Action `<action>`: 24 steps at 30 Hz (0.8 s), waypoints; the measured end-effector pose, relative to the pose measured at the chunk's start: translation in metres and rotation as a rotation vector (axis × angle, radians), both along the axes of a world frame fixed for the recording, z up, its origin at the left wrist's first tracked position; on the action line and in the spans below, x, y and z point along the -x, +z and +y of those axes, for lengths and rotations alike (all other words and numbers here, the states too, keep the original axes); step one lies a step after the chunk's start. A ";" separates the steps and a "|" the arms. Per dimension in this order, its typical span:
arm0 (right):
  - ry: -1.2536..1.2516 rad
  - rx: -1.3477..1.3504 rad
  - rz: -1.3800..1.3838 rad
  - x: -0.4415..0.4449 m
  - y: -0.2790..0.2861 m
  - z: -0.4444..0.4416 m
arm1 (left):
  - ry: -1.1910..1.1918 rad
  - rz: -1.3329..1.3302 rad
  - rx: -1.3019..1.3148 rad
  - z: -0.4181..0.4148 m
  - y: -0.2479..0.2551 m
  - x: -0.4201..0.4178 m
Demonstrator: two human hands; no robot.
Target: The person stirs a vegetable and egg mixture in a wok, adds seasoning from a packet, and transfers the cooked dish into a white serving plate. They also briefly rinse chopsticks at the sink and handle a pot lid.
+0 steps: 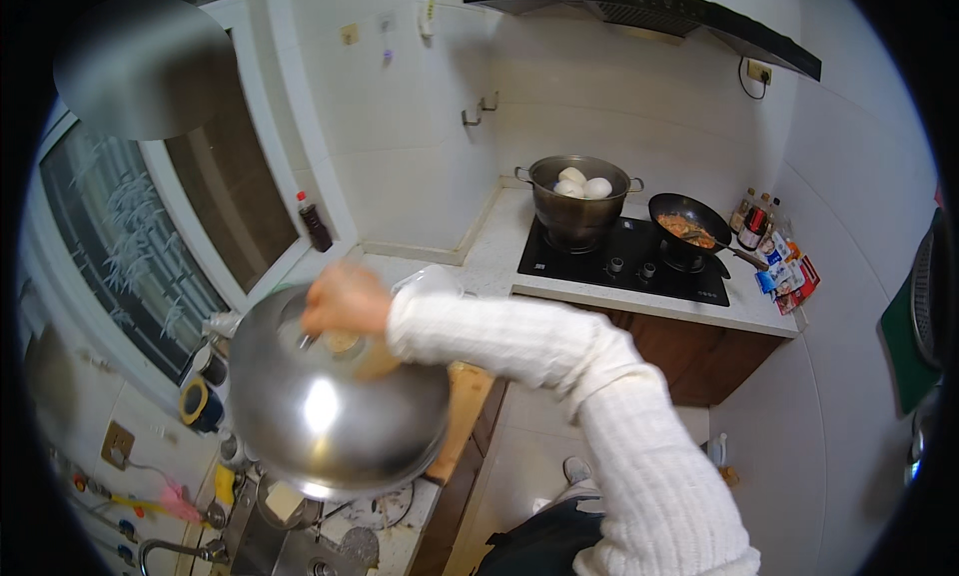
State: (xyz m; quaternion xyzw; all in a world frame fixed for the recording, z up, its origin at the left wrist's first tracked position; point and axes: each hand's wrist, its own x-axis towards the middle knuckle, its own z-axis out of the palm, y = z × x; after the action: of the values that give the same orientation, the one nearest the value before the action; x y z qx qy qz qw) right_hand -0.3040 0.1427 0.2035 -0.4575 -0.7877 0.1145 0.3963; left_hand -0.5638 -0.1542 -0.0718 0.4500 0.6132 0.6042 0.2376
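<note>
My right hand (346, 299), in a white ribbed sleeve, is closed on the handle of a large domed stainless-steel lid (330, 419). The lid hangs over the left counter and hides much of what lies under it. A wooden board (464, 419) shows past its right edge. My left hand is out of view. On the black gas hob (625, 254) stands an uncovered two-handled steel pot (577, 209) with several white buns (597, 188) in it. To its right, a black wok (667, 227) holds reddish cooked food (685, 230) and a spatula.
At lower left is a steel sink (288, 557) with a faucet (180, 550) and a bowl (268, 517) holding a pale block. Bottles (755, 220) and seasoning packets (787, 272) crowd the hob's right side. A range hood (644, 14) overhangs the hob. A dark bottle (315, 224) stands by the window.
</note>
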 end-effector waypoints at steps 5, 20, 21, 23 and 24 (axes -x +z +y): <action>-0.426 0.027 0.090 -0.230 0.041 0.030 | -0.071 0.118 -0.014 0.060 -0.002 -0.088; -0.981 0.114 -0.594 -0.650 0.011 0.213 | -0.034 -0.018 0.032 0.189 0.043 -0.361; -0.977 0.131 -0.598 -0.655 0.004 0.225 | -0.023 -0.033 0.043 0.191 0.043 -0.369; -0.970 0.146 -0.594 -0.663 -0.004 0.243 | -0.018 -0.058 0.034 0.199 0.045 -0.384; -0.955 0.147 -0.591 -0.665 -0.009 0.251 | -0.020 -0.071 0.018 0.204 0.048 -0.391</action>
State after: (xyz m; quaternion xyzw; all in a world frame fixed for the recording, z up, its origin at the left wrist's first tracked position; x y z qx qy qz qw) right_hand 0.3614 0.3941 0.1945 -0.8021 -0.5607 -0.1562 0.1338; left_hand -0.1728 0.0496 -0.0240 0.4322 0.6053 0.6120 0.2689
